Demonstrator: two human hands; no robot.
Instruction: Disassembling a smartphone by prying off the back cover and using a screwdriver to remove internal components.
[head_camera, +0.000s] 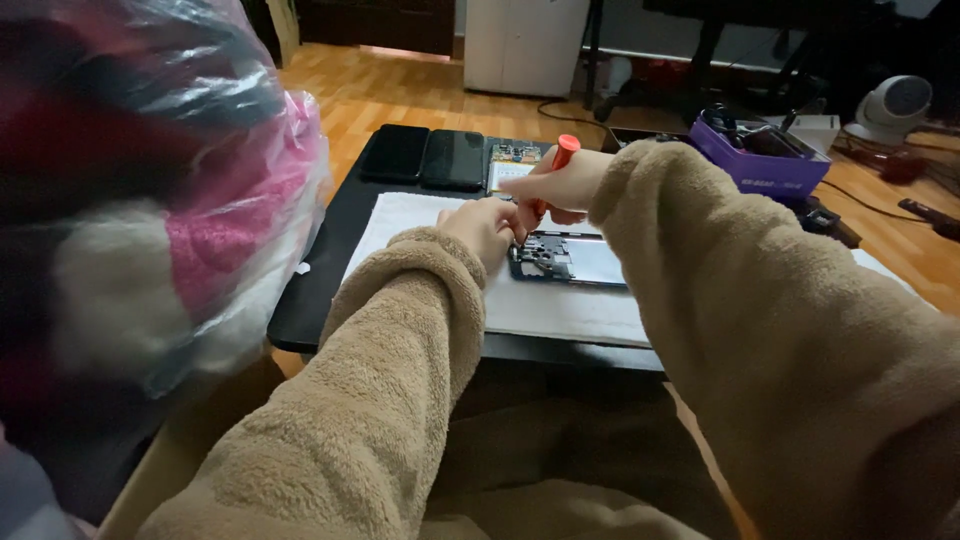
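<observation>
On the white mat (560, 315), near its far edge: opened phone (570, 260), back off, innards showing. Left hand (482, 228) resting at the phone's left end, fingers curled together against it; whether pinching anything, cannot tell. Right hand (565, 185) just above, fingers clamped around an orange screwdriver (553, 175), tip down at the phone's upper left corner. Beyond, along the far edge of the black table (320, 290): two dark phones (428, 155) side by side and a circuit board (515, 155). Close on the left, a bulky plastic bag (150, 190) crowding the table's edge. At right, a purple box (760, 165) of tools. Bare mat toward the near edge.
</observation>
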